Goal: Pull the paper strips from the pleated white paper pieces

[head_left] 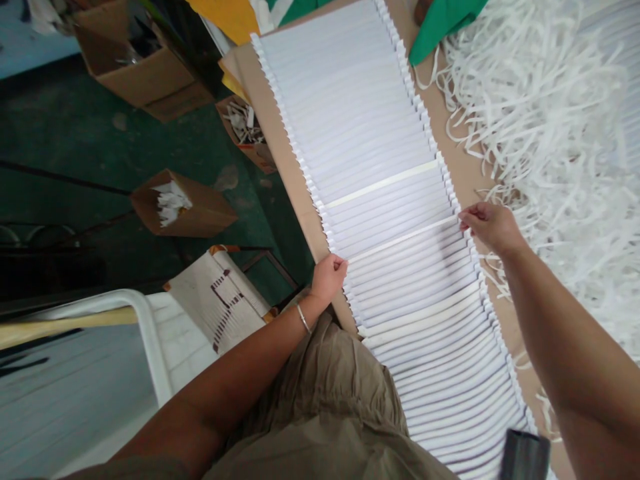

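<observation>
My left hand (329, 277) is closed in a pinch at the left end of a narrow white strip (403, 238). At the strip's other end, the fingers of my right hand (493, 227) pinch it too. The strip lies straight across a long row of white bands (345, 100) laid side by side, with small notched ends along both edges. A cream strip (383, 183) crosses the row farther up, and another cream band (425, 310) lies nearer my body.
A tangled heap of thin white strips (545, 127) covers the right side of the brown table (295, 167). A black object (525, 455) sits at the lower right. Cardboard boxes (200, 207) and a woven-seat stool (220, 300) stand at left. Green cloth (445, 23) lies at the top.
</observation>
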A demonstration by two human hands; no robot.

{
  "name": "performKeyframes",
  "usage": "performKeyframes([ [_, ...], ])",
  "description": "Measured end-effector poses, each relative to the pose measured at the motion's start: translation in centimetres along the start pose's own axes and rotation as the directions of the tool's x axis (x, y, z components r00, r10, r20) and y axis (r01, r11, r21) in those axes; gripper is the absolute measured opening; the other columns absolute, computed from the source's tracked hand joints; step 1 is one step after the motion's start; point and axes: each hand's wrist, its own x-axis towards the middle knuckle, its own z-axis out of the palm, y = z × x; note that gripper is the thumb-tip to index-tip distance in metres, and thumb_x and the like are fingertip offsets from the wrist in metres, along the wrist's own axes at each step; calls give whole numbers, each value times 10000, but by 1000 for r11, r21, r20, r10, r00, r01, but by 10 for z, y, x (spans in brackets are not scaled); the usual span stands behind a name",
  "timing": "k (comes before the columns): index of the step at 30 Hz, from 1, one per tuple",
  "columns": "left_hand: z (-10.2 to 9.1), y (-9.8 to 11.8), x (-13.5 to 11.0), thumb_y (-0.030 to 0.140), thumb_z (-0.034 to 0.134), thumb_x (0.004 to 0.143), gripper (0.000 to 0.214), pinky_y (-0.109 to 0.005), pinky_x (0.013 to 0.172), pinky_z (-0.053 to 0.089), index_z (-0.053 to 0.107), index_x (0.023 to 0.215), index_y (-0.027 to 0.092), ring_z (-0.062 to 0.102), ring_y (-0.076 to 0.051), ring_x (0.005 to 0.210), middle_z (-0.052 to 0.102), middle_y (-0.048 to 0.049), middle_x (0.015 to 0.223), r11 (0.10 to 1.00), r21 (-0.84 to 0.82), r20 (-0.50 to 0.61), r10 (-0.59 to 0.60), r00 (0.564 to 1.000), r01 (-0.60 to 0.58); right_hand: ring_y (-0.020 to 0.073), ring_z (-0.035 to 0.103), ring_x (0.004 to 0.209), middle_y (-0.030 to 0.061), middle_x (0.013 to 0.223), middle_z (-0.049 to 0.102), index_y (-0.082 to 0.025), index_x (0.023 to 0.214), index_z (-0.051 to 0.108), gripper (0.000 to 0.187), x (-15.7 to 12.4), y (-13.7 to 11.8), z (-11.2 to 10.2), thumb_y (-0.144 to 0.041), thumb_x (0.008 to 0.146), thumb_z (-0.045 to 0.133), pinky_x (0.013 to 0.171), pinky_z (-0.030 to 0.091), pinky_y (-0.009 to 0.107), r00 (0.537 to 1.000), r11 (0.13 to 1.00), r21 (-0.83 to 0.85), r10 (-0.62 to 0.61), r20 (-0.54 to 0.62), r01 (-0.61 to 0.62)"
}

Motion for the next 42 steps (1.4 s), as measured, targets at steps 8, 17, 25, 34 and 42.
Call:
performKeyframes([
  [8, 4, 0, -1, 283, 562, 867, 181, -258, 680, 439, 585, 711, 195, 632, -151, 678, 671, -1, 697, 996, 80, -62, 37, 997, -32, 131, 546, 522, 25, 634, 669, -175, 787, 641, 229, 14, 1, 10, -403, 777, 662, 578, 464, 287, 998, 999, -46, 21, -62, -23],
  [17, 2, 4, -2, 297, 559, 880, 207, -255, 681, 441, 557, 693, 208, 630, -154, 685, 672, -1, 699, 994, 104, -58, 39, 998, -33, 171, 595, 568, 25, 635, 653, -185, 798, 619, 215, 21, 12, 26, -398, 770, 631, 604, 472, 312, 995, 1000, -12, 13, -100, -14],
  [25, 3, 1, 0, 306, 562, 870, 196, -248, 662, 427, 558, 698, 212, 621, -152, 664, 659, 6, 675, 994, 99, -68, 55, 996, -48, 189, 604, 646, 45, 681, 671, -178, 805, 637, 248, 26, 15, 38, -420, 756, 614, 663, 487, 325, 994, 998, -65, 18, -107, -25],
  [34, 5, 2, 1, 288, 566, 872, 178, -259, 685, 442, 571, 712, 209, 635, -162, 694, 673, -6, 702, 990, 138, -60, 43, 997, -35, 198, 603, 667, 67, 738, 704, -184, 817, 646, 236, 27, 19, 43, -414, 773, 610, 710, 486, 340, 988, 986, -162, -47, -144, 24],
  [42, 5, 6, 1, 284, 553, 873, 195, -258, 690, 435, 553, 691, 210, 631, -162, 700, 664, -11, 705, 986, 165, -73, 18, 997, -6, 208, 613, 701, 67, 759, 705, -193, 822, 647, 218, 28, 22, 46, -404, 774, 622, 705, 477, 330, 987, 986, -164, -46, -152, 21],
])
